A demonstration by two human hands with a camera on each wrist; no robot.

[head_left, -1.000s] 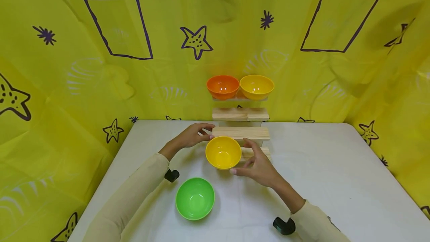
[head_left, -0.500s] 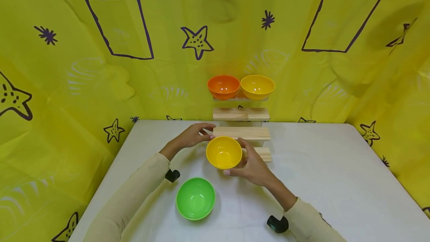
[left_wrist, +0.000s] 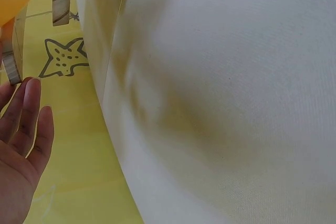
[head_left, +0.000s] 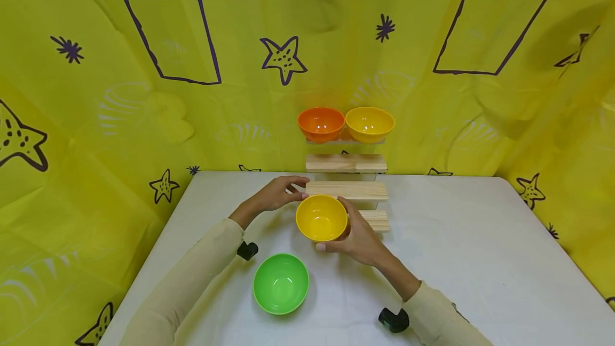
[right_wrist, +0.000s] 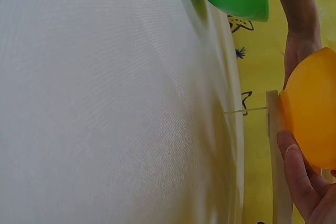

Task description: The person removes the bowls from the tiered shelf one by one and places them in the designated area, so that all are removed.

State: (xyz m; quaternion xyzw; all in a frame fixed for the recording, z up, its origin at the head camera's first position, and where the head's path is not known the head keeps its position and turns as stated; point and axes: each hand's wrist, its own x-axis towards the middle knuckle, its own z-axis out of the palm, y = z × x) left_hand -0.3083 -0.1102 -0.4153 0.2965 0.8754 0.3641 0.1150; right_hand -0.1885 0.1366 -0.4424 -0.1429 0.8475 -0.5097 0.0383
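A yellow bowl [head_left: 321,218] sits at the left part of the lowest step of a wooden stepped stand [head_left: 347,190]. My right hand [head_left: 360,236] holds this bowl from its right side, thumb at the front and fingers round the back. In the right wrist view the bowl's base [right_wrist: 286,109] meets the plank. My left hand [head_left: 278,193] holds the left end of the step above between thumb and fingers. In the left wrist view its fingertips [left_wrist: 32,85] reach the plank's end, while the thumb is mostly hidden. A green bowl [head_left: 281,284] stands on the table, nearer to me.
An orange bowl [head_left: 321,124] and another yellow bowl [head_left: 370,124] stand side by side on the top step. Behind the white table [head_left: 447,239] hangs a yellow patterned cloth [head_left: 326,52]. Dark wrist devices [head_left: 394,320] are on both sleeves.
My right hand has moved left and closed in on the yellow bowl, its thumb sliding along the bowl's front. The left hand and all bowls stay where they were.
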